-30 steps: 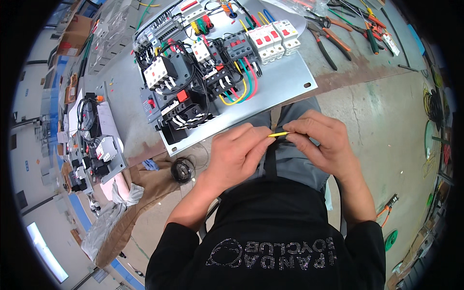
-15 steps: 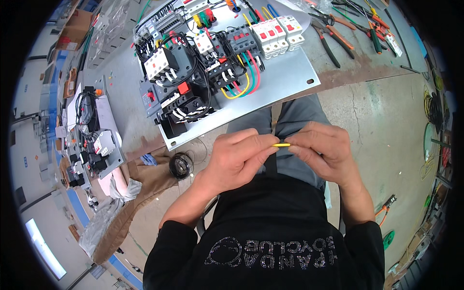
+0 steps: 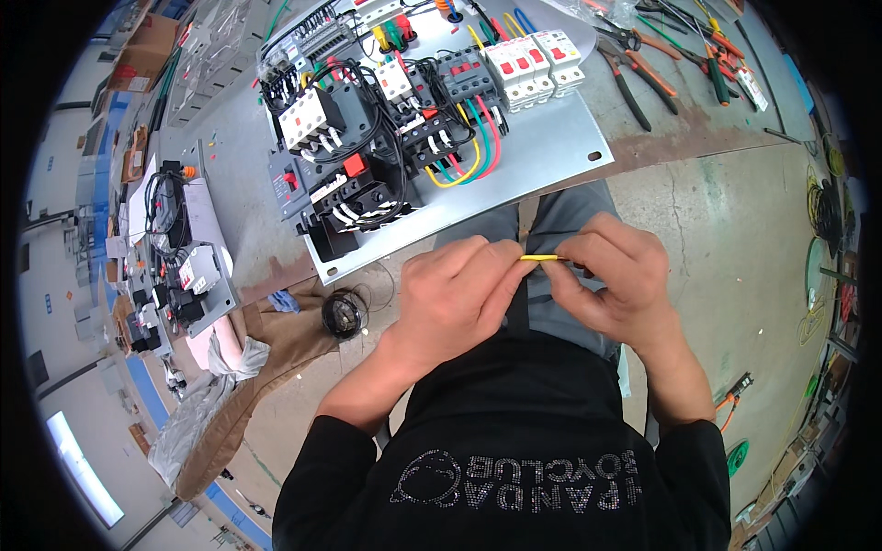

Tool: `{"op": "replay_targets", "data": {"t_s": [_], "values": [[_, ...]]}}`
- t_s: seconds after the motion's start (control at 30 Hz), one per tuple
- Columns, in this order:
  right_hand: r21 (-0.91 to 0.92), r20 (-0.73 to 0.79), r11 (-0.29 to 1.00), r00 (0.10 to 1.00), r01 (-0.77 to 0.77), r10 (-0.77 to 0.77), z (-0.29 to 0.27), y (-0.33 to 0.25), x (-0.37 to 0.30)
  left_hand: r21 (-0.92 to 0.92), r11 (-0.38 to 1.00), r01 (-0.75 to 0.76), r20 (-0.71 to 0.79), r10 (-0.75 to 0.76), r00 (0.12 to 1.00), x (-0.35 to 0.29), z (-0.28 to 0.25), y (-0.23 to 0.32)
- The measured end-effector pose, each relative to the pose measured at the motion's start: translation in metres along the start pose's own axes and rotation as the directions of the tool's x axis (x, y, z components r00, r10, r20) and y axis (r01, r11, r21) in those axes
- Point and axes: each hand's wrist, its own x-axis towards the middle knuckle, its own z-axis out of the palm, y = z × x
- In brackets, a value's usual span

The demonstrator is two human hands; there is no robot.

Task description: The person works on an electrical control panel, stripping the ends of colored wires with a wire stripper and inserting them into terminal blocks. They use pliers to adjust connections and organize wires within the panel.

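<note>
Over my lap, my left hand point(image 3: 459, 286) pinches one end of a short, thin yellow wire point(image 3: 539, 258) between thumb and fingers. The other end, which looks darker at its tip, is between the fingertips of my right hand point(image 3: 617, 275). The wire lies nearly level between the two hands, and the part inside my left hand is hidden. Beyond my hands, a metal mounting plate point(image 3: 542, 170) rests on the bench. It carries contactors point(image 3: 308, 119), white breakers with red switches point(image 3: 528, 66), and black, yellow, green and red wires.
Pliers point(image 3: 634, 78) and other hand tools lie at the bench's far right. A second wired assembly point(image 3: 188, 266) stands at the left. A black wire coil point(image 3: 343, 314) hangs or lies below the bench edge, near brown cloth point(image 3: 285, 354). An orange-handled tool point(image 3: 732, 393) is on the floor.
Both hands have risen slightly towards the bench. More of the yellow wire shows between them, and my right hand's thumb and forefinger have shifted apart a little.
</note>
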Motion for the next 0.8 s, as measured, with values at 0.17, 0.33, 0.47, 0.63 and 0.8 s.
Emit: {"op": "replay_targets", "data": {"t_s": [0.17,0.33,0.47,0.63,0.8], "values": [[-0.062,-0.009,0.997,0.999,0.049,-0.050,-0.001,0.000,0.004,0.027,1.000,0.004,-0.043,-0.003,0.999,0.003,0.003,0.003],[-0.095,-0.064,0.995,0.997,0.040,-0.046,0.006,0.001,0.006,0.086,0.996,0.032,-0.119,-0.022,0.993,0.005,0.010,0.007],[-0.070,-0.166,0.997,0.986,0.023,-0.034,0.025,0.012,0.012,0.129,0.990,0.058,-0.213,-0.029,0.977,0.011,0.025,0.000],[-0.095,-0.215,0.995,0.976,0.026,-0.046,0.038,0.027,0.014,0.121,0.987,0.107,-0.293,-0.068,0.954,0.013,0.044,-0.010],[-0.104,-0.290,0.994,0.957,-0.019,-0.012,0.058,0.039,0.024,0.152,0.978,0.140,-0.357,-0.077,0.931,0.025,0.055,-0.027]]}}
